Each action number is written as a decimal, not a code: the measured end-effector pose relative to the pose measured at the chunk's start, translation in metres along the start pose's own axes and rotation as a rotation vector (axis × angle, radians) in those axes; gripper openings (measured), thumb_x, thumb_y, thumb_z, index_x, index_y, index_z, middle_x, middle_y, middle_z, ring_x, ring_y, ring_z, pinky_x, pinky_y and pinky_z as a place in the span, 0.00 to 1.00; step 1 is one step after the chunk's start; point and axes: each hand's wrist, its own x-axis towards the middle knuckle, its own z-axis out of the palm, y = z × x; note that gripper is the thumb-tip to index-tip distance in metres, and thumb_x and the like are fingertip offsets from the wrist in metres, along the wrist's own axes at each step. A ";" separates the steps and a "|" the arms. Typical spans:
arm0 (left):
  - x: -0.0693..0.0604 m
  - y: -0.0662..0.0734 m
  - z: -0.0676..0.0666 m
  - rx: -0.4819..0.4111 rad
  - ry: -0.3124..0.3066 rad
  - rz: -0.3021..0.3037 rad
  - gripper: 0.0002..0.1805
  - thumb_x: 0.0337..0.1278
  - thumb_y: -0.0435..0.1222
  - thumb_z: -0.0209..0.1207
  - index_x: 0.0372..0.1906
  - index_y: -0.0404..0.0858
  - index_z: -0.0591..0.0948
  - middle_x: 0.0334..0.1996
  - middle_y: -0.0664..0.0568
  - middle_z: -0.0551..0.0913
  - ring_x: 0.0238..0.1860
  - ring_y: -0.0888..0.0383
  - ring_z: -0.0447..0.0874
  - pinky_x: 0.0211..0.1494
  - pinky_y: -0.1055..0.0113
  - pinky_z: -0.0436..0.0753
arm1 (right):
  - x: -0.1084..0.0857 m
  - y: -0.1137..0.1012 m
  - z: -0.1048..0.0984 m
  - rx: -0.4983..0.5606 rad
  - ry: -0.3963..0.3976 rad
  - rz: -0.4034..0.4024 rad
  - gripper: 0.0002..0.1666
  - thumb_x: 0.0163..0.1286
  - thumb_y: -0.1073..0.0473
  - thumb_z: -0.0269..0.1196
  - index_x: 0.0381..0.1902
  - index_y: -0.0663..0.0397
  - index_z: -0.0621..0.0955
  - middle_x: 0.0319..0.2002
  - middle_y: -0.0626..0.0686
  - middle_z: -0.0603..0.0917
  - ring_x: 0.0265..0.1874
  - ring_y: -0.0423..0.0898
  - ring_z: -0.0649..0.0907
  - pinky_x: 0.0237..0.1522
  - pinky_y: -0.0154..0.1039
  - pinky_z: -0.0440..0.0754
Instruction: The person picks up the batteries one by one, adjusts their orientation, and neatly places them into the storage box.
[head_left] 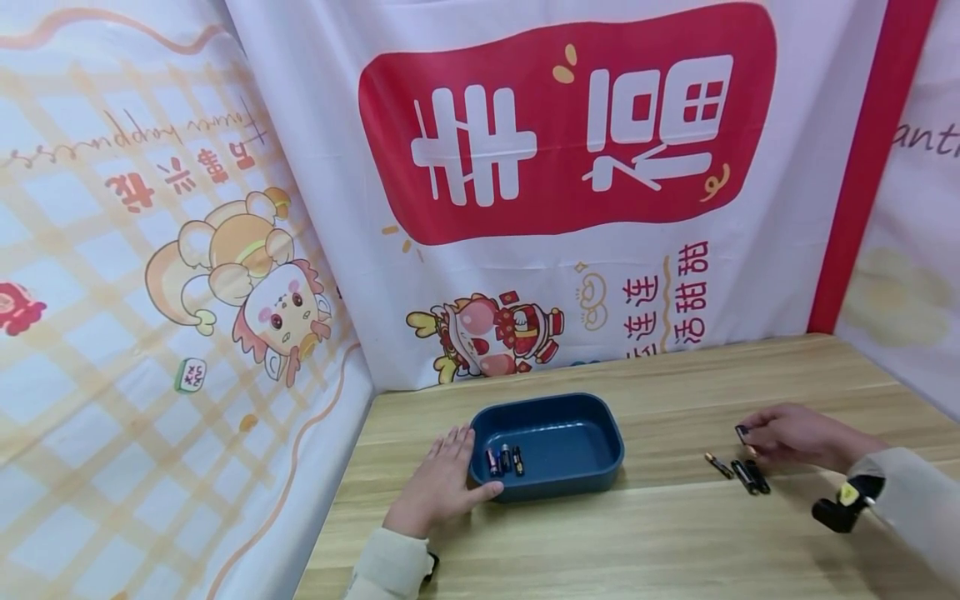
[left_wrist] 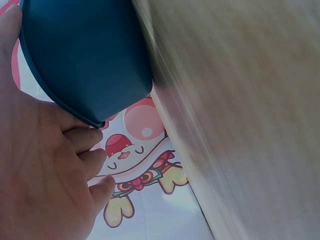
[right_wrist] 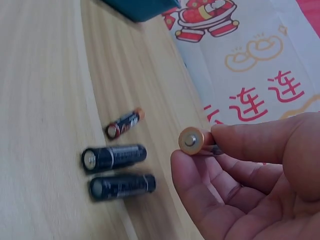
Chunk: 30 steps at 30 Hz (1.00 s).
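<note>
Saw a battery (right_wrist: 191, 141) pinched between thumb and fingertips of the right hand (head_left: 787, 435), grip narrowed to the thickness of that one small cylinder. Located it over the wooden table (head_left: 540, 542), beside three loose batteries (head_left: 745, 477) and well apart from the blue tray (head_left: 573, 446), to its right. Read the coppery end and button terminal clearly only from the right wrist, turned almost straight at that view, with the long axis running away in depth and strongly foreshortened. Made out a slanted length instead from the head, dark end up and leftward, coppery end down toward the loose batteries. Could not read any label, with most of the barrel behind the fingers.

Found among the loose ones a slimmer battery (right_wrist: 125, 123), coppery tip toward the tray side in the head view, and two thicker dark batteries (right_wrist: 114, 157) side by side, roughly parallel, slightly blurred from the right wrist.

Noted three batteries in the tray (head_left: 506, 459) in the head view alone, grouped at its left end. Saw the left hand (head_left: 442, 483) there too, fingers extended along the left rim, thumb at the near corner, touching rather than clasping. Got from the left wrist the tray's outer wall, cut off at the top, beside a printed cartoon (left_wrist: 137, 150).
</note>
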 end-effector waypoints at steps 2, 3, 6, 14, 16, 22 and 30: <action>0.000 0.000 0.000 0.002 0.000 -0.002 0.59 0.53 0.76 0.41 0.77 0.37 0.49 0.77 0.45 0.49 0.76 0.47 0.42 0.74 0.49 0.48 | 0.002 -0.003 0.003 0.017 -0.005 0.014 0.16 0.70 0.69 0.56 0.51 0.77 0.73 0.28 0.53 0.78 0.31 0.47 0.81 0.36 0.44 0.84; 0.000 0.000 0.000 0.002 0.000 -0.002 0.59 0.53 0.76 0.41 0.77 0.37 0.49 0.77 0.45 0.49 0.76 0.47 0.42 0.74 0.49 0.48 | 0.003 -0.005 0.004 0.030 -0.013 0.014 0.16 0.70 0.69 0.56 0.51 0.76 0.73 0.29 0.53 0.78 0.32 0.47 0.81 0.38 0.45 0.84; -0.001 0.000 0.000 0.001 0.002 -0.001 0.59 0.53 0.76 0.41 0.77 0.37 0.50 0.76 0.45 0.49 0.76 0.47 0.42 0.74 0.48 0.48 | 0.006 -0.009 0.007 0.051 -0.041 0.001 0.15 0.71 0.68 0.56 0.52 0.76 0.73 0.33 0.55 0.80 0.35 0.49 0.82 0.41 0.46 0.84; -0.002 0.001 -0.002 -0.004 0.004 0.000 0.59 0.53 0.75 0.41 0.77 0.36 0.50 0.76 0.45 0.49 0.76 0.46 0.43 0.74 0.47 0.49 | 0.018 -0.020 0.019 0.137 -0.114 -0.039 0.14 0.74 0.67 0.53 0.52 0.73 0.73 0.36 0.55 0.80 0.37 0.46 0.81 0.44 0.47 0.84; -0.002 0.001 -0.002 -0.002 0.005 0.000 0.59 0.53 0.75 0.41 0.77 0.36 0.50 0.76 0.45 0.49 0.76 0.46 0.43 0.74 0.47 0.49 | 0.022 -0.023 0.023 0.154 -0.100 -0.034 0.15 0.74 0.67 0.54 0.54 0.72 0.73 0.36 0.55 0.80 0.36 0.46 0.82 0.45 0.47 0.84; -0.003 0.002 -0.002 0.001 0.003 -0.001 0.59 0.53 0.75 0.41 0.77 0.37 0.50 0.76 0.45 0.49 0.76 0.46 0.43 0.74 0.48 0.48 | 0.032 -0.032 0.036 0.168 -0.103 -0.042 0.17 0.73 0.67 0.55 0.55 0.75 0.71 0.38 0.58 0.81 0.36 0.47 0.82 0.47 0.50 0.82; -0.003 0.001 -0.002 -0.006 -0.008 -0.001 0.59 0.53 0.76 0.41 0.77 0.37 0.49 0.77 0.46 0.48 0.76 0.46 0.43 0.74 0.48 0.48 | 0.045 -0.051 0.052 0.160 -0.109 -0.040 0.18 0.73 0.67 0.54 0.56 0.75 0.70 0.40 0.60 0.80 0.38 0.49 0.82 0.50 0.51 0.81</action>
